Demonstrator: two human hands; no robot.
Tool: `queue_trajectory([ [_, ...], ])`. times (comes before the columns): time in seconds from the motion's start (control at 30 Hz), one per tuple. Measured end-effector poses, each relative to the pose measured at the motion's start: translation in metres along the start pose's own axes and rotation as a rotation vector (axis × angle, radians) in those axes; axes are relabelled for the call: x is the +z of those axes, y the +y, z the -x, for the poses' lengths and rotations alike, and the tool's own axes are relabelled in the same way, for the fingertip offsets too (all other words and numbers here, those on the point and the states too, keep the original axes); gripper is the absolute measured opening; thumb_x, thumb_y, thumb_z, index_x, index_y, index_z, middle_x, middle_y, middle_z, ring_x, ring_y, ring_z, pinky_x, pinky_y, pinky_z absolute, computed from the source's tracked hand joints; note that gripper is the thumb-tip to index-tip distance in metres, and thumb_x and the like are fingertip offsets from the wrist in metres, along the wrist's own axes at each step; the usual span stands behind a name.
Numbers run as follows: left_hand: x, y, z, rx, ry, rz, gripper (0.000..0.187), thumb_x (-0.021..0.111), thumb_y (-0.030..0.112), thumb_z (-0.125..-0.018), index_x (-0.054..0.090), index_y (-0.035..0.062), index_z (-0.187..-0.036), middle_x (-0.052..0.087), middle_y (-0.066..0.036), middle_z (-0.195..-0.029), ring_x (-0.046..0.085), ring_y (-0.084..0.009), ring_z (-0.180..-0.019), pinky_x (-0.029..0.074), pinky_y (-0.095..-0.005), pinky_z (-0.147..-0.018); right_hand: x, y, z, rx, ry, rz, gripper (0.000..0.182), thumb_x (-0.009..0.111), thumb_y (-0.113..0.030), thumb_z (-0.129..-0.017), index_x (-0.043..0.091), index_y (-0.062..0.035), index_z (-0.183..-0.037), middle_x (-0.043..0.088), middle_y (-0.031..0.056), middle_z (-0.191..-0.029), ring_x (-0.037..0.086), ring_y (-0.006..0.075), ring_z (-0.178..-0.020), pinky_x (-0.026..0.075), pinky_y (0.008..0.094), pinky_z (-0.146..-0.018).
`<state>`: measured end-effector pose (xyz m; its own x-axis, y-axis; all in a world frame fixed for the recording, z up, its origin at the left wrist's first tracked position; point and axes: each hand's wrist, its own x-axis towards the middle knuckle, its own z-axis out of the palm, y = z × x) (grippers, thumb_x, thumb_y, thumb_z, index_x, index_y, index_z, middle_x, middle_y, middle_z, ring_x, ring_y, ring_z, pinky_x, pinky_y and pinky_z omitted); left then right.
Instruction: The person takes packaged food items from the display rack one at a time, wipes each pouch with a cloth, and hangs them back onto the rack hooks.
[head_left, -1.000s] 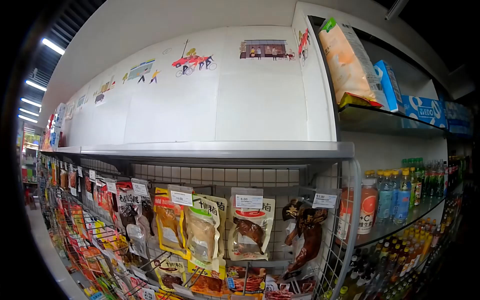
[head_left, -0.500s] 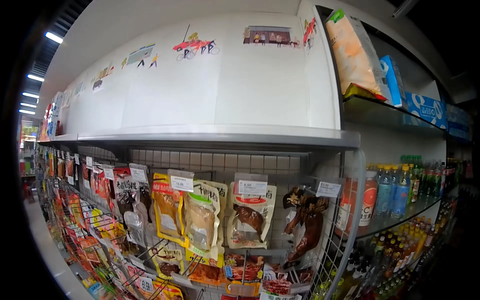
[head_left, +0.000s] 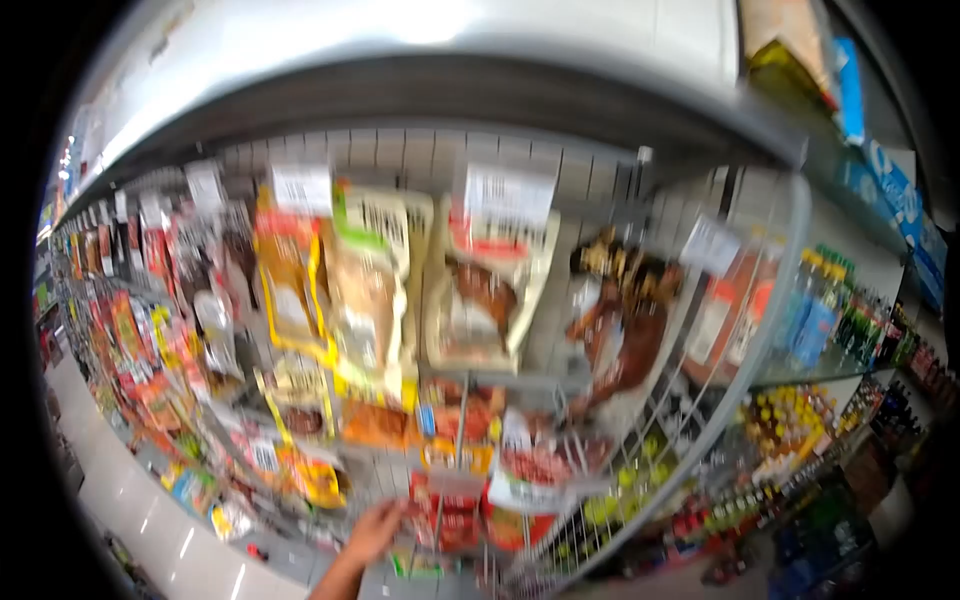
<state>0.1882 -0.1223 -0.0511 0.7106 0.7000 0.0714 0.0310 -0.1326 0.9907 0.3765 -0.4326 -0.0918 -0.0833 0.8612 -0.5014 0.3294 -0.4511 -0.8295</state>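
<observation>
My left hand (head_left: 375, 528) reaches up from the bottom edge, its fingers smeared by motion. The fingertips are right beside a red food packet (head_left: 443, 512) hanging low on the wire rack. Another red packet (head_left: 518, 522) hangs to the right of it. Above these are a packet with an orange-brown filling (head_left: 382, 425) and a white-and-red meat packet (head_left: 545, 462). Higher up hang a cream pouch of dark meat (head_left: 485, 300), a green-topped cream pouch (head_left: 368, 290) and a large dark-brown meat pack (head_left: 628, 340). My right hand is out of view.
A grey shelf board (head_left: 480, 90) juts out above the rack. The rack's curved metal side frame (head_left: 785, 280) stands on the right. Beyond it, bottles (head_left: 815, 325) line glass shelves. Tiled floor (head_left: 150, 510) shows at lower left.
The view has tilted down and moved closer to the rack, so the packets sit higher and the lower rows show. My left hand has come into view at the bottom.
</observation>
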Motion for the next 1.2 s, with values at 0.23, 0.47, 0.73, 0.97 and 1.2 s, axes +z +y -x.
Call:
queue_trajectory([
  [0.23, 0.01, -0.003, -0.049, 0.149, 0.043, -0.076, 0.061, 0.07, 0.019, -0.098, 0.041, 0.0018, -0.148, 0.052, -0.018, -0.143, 0.057, -0.0257, -0.123, 0.053, -0.0361, -0.093, 0.021, 0.026, 0.022, 0.17, -0.136, 0.16, 0.078, 0.048, -0.078, -0.093, 0.071, -0.0035, -0.098, 0.069, 0.0147, -0.088, 0.064, 0.0253, -0.08, 0.052, 0.038, -0.077],
  [0.47, 0.012, -0.01, -0.11, 0.177, 0.14, -0.248, 0.075, 0.08, 0.018, -0.091, 0.035, 0.0018, -0.149, 0.052, -0.023, -0.142, 0.059, -0.0295, -0.125, 0.053, -0.0393, -0.098, 0.017, 0.027, 0.024, 0.211, -0.104, 0.099, 0.064, 0.055, -0.068, -0.097, 0.07, -0.0051, -0.097, 0.069, 0.0147, -0.086, 0.063, 0.0229, -0.08, 0.051, 0.037, -0.077],
  [0.73, 0.013, -0.027, -0.167, 0.264, 0.109, -0.351, 0.059, 0.085, 0.033, -0.086, 0.056, 0.0003, -0.126, 0.064, -0.013, -0.105, 0.062, -0.0196, -0.099, 0.052, -0.0349, -0.082, 0.012, 0.021, 0.026, 0.205, -0.054, 0.06, 0.06, 0.06, -0.064, -0.096, 0.07, -0.0055, -0.092, 0.068, 0.0124, -0.08, 0.062, 0.0207, -0.076, 0.051, 0.0349, -0.075],
  [0.97, 0.037, -0.011, -0.147, 0.062, 0.102, -0.094, 0.048, 0.09, 0.018, -0.08, 0.048, 0.0055, -0.099, 0.065, -0.009, -0.104, 0.067, -0.0166, -0.093, 0.055, -0.0283, -0.076, 0.016, 0.027, 0.027, 0.204, -0.012, 0.019, 0.058, 0.061, -0.062, -0.096, 0.071, -0.0057, -0.089, 0.065, 0.0114, -0.076, 0.059, 0.0194, -0.072, 0.049, 0.0343, -0.072],
  [1.2, 0.044, -0.026, -0.14, 0.198, 0.119, -0.092, 0.053, 0.091, 0.014, -0.08, 0.043, 0.0067, -0.103, 0.062, -0.006, -0.09, 0.065, -0.0123, -0.08, 0.054, -0.0271, -0.066, 0.02, 0.027, 0.025, 0.19, -0.006, 0.018, 0.058, 0.062, -0.061, -0.096, 0.07, -0.0045, -0.09, 0.066, 0.0101, -0.079, 0.06, 0.0177, -0.075, 0.05, 0.0343, -0.072],
])
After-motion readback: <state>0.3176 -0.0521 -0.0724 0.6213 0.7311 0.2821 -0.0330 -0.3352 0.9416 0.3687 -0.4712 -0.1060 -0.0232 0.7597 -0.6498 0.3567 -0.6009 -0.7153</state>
